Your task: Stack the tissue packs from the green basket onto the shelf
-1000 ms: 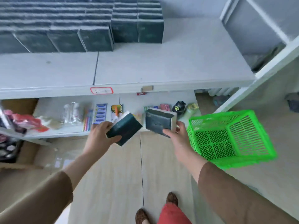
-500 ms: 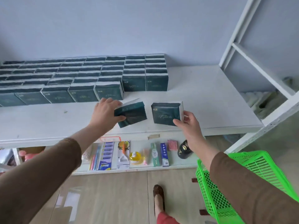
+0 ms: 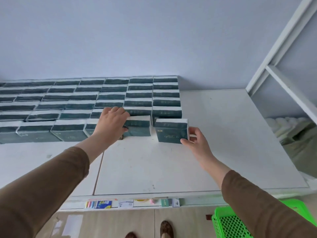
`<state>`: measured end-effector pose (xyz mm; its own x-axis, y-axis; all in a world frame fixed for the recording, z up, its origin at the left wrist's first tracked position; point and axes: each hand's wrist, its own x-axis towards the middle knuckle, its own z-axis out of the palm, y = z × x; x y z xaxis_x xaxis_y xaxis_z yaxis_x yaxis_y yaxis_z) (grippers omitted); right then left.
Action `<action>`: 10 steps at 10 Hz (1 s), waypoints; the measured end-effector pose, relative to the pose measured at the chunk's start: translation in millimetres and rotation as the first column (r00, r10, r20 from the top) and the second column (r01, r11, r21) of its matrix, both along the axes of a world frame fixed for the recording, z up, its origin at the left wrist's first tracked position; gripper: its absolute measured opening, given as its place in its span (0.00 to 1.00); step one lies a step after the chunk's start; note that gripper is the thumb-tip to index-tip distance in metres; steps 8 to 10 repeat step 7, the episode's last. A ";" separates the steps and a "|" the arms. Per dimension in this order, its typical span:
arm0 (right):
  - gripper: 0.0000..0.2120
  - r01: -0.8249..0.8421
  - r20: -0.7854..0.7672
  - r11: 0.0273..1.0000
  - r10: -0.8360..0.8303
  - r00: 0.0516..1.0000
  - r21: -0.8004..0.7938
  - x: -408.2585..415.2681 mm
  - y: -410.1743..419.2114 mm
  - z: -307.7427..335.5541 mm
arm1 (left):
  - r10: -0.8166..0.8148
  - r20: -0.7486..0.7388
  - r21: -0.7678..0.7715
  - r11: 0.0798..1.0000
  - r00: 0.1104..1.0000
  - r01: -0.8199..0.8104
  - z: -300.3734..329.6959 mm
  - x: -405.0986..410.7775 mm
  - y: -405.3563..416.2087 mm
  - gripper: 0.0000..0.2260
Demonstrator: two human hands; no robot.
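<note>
**Two packs going in at the front row**

Your left hand (image 3: 111, 124) is gripping one tissue pack (image 3: 139, 127) with curled fingers, your right hand (image 3: 195, 141) pinching another pack (image 3: 171, 132) at its corner, squaring both against the stacked packs (image 3: 85, 100) mid-frame on the shelf (image 3: 223, 143); the green basket (image 3: 228, 220) is sitting lower right.

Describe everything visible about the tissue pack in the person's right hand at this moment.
The tissue pack is a rectangular block in dark green wrapping with small pale print on its near face and white along its top and right end. It stands upright on the white shelf, at the right end of the front row, just before the stacked packs, a narrow gap apart from the left hand's pack. The right hand pinches its lower right corner, thumb on the front, fingers round the end.
</note>
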<state>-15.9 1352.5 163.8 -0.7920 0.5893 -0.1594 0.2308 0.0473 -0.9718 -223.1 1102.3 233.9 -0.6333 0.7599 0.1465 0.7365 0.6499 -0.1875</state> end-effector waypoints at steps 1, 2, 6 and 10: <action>0.20 -0.038 0.001 0.999 0.038 0.999 0.026 -14.6 -4.1 -5.9 | 0.014 0.014 -0.002 1.000 1.000 -0.014 -6.5 -2.8 1.4 0.25; 0.20 0.000 0.008 0.998 -0.001 1.000 0.069 -27.3 -8.5 -13.3 | -0.012 0.008 -0.018 1.000 1.000 0.012 -9.8 -5.0 2.7 0.23; 0.20 0.054 0.163 0.937 -0.117 0.980 0.346 -38.2 -15.8 -13.7 | 0.040 0.000 0.005 0.999 0.999 -0.040 -10.3 6.1 2.0 0.21; 0.27 0.044 0.242 0.958 -0.116 0.963 0.284 -25.0 -20.6 -8.1 | 0.059 -0.026 0.005 0.998 0.998 -0.059 -7.3 12.8 -7.1 0.22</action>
